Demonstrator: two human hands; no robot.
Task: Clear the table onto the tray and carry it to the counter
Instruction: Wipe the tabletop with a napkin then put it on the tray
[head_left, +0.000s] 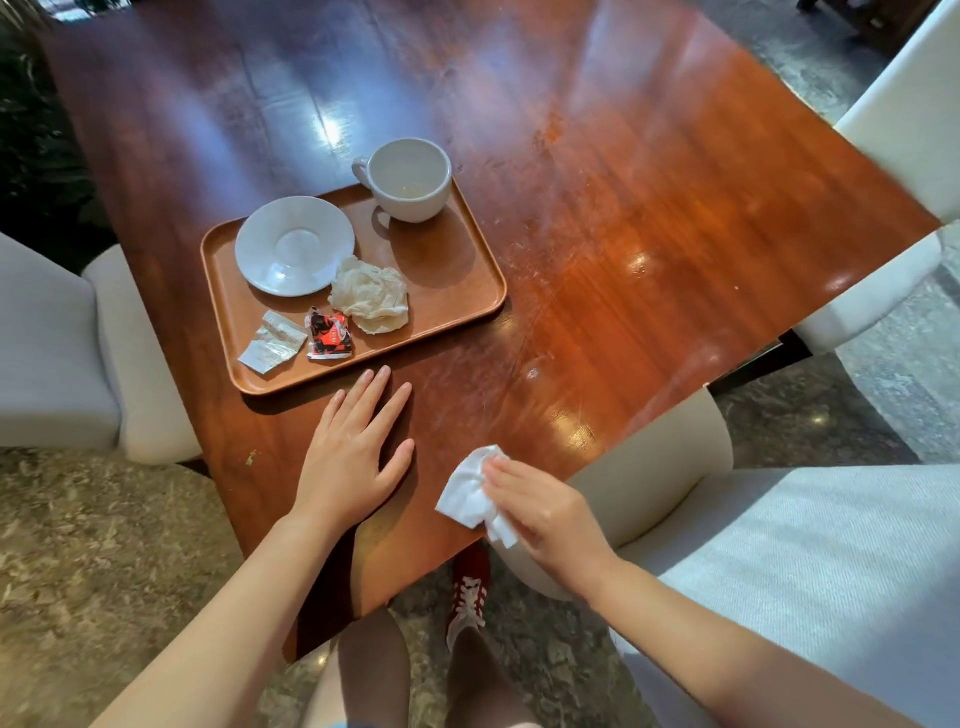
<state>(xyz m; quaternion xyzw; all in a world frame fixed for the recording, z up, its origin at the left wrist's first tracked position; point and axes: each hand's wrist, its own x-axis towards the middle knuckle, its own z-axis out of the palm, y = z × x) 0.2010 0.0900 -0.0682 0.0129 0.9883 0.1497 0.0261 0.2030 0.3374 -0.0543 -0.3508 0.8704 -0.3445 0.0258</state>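
Note:
A brown tray (457, 291) lies on the wooden table (649, 234). On it stand a white cup (410, 179) and a white saucer (294, 245). Near them lie a crumpled napkin (371, 295), a red-and-black wrapper (327, 335) and a clear torn wrapper (272, 343). My left hand (353, 452) rests flat on the table just in front of the tray, fingers spread. My right hand (545, 514) presses a white wipe (467, 491) onto the table near its front right edge.
Pale upholstered chairs stand at the left (62, 353), at the right (904, 114) and at the near right (810, 561). The table's front corner (332, 623) points toward me, above my red shoe (467, 592). Stone floor lies around.

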